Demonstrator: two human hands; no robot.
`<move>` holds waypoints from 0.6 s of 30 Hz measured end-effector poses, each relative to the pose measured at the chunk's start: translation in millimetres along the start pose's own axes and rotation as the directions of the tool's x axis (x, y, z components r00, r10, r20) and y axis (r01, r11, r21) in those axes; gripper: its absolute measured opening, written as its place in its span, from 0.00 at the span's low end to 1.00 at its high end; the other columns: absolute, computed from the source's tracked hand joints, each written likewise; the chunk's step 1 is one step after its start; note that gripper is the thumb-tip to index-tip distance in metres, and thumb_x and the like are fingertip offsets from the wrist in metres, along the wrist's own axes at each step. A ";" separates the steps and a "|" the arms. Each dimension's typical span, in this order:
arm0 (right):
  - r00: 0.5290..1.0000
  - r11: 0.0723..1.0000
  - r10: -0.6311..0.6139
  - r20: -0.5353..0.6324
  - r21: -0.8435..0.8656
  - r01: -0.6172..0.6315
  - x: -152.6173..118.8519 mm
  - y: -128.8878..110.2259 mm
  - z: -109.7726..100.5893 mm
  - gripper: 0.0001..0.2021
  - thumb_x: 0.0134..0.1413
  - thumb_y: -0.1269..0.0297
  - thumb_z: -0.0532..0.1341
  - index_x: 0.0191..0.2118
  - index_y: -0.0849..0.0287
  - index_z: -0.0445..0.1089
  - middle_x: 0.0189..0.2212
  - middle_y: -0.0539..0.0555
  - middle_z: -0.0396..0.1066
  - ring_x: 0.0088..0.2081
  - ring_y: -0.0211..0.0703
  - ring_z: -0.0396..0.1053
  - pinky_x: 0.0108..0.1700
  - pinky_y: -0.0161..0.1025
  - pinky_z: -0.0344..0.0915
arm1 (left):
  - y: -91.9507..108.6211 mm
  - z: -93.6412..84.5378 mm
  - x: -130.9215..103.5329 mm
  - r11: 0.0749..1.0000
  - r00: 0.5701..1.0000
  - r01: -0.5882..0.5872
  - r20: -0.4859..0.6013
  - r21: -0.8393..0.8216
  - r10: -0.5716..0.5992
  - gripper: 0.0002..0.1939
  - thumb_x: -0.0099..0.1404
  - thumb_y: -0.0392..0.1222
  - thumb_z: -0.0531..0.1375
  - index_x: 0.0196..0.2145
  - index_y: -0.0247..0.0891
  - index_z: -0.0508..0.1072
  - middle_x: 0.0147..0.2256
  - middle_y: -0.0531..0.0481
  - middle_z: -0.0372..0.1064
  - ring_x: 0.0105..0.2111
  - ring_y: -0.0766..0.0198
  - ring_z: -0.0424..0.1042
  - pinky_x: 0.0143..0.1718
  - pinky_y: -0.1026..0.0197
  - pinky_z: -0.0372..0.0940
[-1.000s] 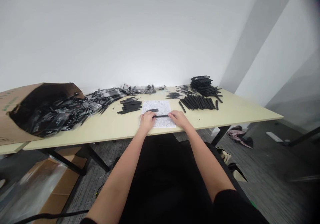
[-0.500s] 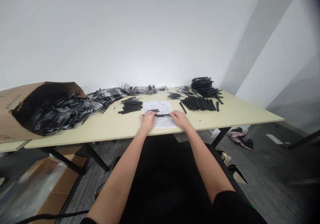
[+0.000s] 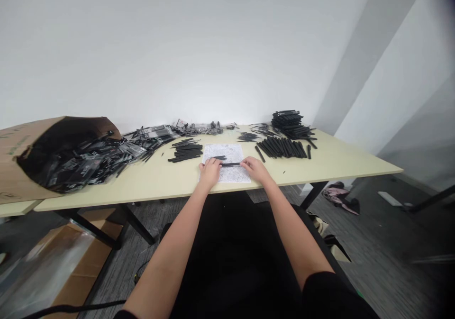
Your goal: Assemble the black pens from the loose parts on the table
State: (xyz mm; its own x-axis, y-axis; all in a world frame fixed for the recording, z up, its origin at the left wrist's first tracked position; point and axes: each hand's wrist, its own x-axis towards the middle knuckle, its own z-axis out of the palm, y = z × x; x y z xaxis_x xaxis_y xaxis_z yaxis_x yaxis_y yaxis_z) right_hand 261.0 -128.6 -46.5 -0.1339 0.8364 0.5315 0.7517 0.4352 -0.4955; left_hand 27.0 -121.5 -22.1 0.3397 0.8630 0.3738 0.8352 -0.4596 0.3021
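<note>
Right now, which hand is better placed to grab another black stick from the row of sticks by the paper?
Left, probably. The left hand lies nearer the small row of black sticks than the right hand.

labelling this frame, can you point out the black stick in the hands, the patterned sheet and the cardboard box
black stick (image 3: 230, 164), head view, middle of the stick between the two hands
patterned sheet (image 3: 232, 151), head view, bare far part of the sheet
cardboard box (image 3: 9, 167), head view, tan outer side wall

Left hand (image 3: 210, 172) and right hand (image 3: 253, 168) gripping a black stick (image 3: 230, 164), patterned sheet (image 3: 227, 155) beneath, pale table (image 3: 337, 160)
</note>
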 end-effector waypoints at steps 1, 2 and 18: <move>1.000 1.000 -0.004 -0.004 0.009 0.004 0.0 0.5 0.3 0.11 0.63 0.57 0.56 0.35 0.57 0.72 0.34 0.55 0.73 0.35 0.44 0.69 0.40 0.40 0.64 | 0.0 0.2 0.2 1.000 1.000 0.004 0.003 0.002 -0.004 0.14 0.74 0.37 0.48 0.47 0.43 0.72 0.52 0.44 0.71 0.53 0.51 0.65 0.52 0.44 0.54; 1.000 1.000 -0.008 -0.007 0.019 0.008 -0.1 0.8 0.7 0.11 0.63 0.58 0.56 0.35 0.57 0.72 0.34 0.55 0.73 0.34 0.44 0.69 0.40 0.40 0.64 | 0.0 0.2 0.3 1.000 1.000 0.005 0.004 0.006 -0.005 0.15 0.74 0.37 0.47 0.47 0.43 0.73 0.51 0.44 0.71 0.53 0.51 0.65 0.52 0.44 0.54; 0.999 1.000 -0.009 -0.047 0.024 0.010 -1.7 -3.1 -0.9 0.14 0.63 0.56 0.56 0.35 0.57 0.74 0.37 0.57 0.73 0.39 0.46 0.70 0.45 0.42 0.66 | 1.6 -1.1 0.5 1.000 1.000 0.007 0.003 -0.008 -0.007 0.15 0.75 0.38 0.46 0.46 0.42 0.73 0.50 0.45 0.71 0.52 0.52 0.65 0.52 0.45 0.54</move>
State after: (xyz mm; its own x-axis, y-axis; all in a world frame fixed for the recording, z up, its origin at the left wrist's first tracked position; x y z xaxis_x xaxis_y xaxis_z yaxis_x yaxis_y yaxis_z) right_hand 259.6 -131.7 -45.2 -0.1104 0.8159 0.5675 0.7348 0.4515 -0.5062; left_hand 28.0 -122.1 -20.5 0.3353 0.8667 0.3694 0.8338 -0.4555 0.3119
